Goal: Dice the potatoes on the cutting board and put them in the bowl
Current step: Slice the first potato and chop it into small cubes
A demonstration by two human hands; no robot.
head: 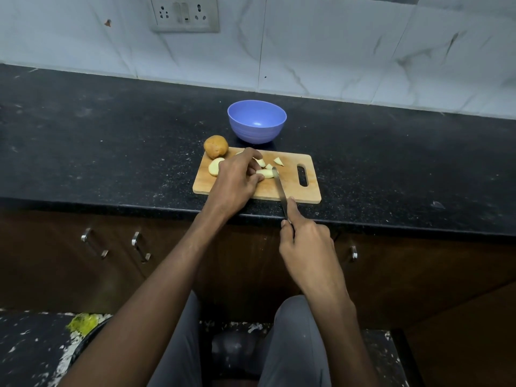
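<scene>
The left hand (237, 174) curls its fingers onto a pale peeled potato piece (265, 173) on the wooden cutting board (290, 188). Just right of those fingertips, the steel knife (280, 189), gripped by the right hand (305, 241), meets the piece. The empty blue plastic bowl (257, 121) stands beyond.

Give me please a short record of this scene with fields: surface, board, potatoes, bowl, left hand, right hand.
surface: dark speckled counter
board: wooden cutting board, handle slot on the right side
potatoes: one whole potato at the board's far left corner; a peeled half beside it; cut pieces near the knife tip
bowl: blue bowl behind the board, no potato inside
left hand: left hand holds a peeled slice on the board
right hand: right hand grips the knife, blade at the slice
</scene>
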